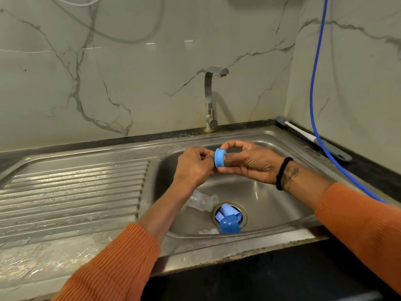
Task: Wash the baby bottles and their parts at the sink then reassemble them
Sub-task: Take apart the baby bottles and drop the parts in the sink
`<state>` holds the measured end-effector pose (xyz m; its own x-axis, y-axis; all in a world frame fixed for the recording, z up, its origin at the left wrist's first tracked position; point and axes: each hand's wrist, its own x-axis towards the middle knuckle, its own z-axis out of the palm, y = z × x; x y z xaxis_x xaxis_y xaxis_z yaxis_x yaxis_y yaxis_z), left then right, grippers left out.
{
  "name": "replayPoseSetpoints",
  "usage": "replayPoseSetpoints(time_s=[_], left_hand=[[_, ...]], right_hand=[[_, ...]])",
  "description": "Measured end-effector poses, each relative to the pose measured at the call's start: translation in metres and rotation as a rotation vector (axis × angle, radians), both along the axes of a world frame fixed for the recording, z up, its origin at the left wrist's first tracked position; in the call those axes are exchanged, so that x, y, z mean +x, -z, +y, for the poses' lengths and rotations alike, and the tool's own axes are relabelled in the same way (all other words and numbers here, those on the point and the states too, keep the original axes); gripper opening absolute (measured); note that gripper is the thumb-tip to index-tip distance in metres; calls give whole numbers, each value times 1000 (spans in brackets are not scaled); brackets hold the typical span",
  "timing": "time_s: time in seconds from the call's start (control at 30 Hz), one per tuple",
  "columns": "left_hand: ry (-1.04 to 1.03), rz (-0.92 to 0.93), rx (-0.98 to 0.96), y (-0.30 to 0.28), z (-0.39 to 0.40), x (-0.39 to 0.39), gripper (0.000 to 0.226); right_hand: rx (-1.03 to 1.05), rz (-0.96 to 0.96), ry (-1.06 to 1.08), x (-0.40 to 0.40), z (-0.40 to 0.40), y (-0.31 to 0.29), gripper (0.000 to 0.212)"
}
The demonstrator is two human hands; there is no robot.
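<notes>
Above the sink basin [271, 205], both hands meet on a blue bottle collar ring [219, 157]. My right hand [251, 162] pinches the ring between thumb and fingers. My left hand [195, 165] has its fingers curled against the ring's left side, holding something small and clear that I cannot make out. A clear baby bottle [202, 200] lies on its side in the basin, partly behind my left forearm. Blue bottle parts [229, 218], a cap and a handle piece, sit on the drain. A small clear piece [209, 231] lies beside them.
The tap [211, 98] stands behind the basin with no water running. A ribbed, wet draining board [71, 192] spreads to the left. A bottle brush [312, 137] lies on the dark counter at the back right, crossed by a blue hose [319, 135].
</notes>
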<state>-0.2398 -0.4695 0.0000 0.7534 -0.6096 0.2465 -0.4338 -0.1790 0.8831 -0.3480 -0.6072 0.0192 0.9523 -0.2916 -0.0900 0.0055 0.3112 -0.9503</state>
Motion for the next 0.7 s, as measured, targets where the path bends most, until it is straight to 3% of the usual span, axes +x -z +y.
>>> replayPoseSetpoints(time_s=[0.23,0.7], left_hand=[[-33,-31,0,-3,-2,-3,17],[28,-25,-39,-5,7,-8,17]], right_hand=[[135,-7,1,-1,-2,-3,29],[123,13,47,-3,0,-4,26]])
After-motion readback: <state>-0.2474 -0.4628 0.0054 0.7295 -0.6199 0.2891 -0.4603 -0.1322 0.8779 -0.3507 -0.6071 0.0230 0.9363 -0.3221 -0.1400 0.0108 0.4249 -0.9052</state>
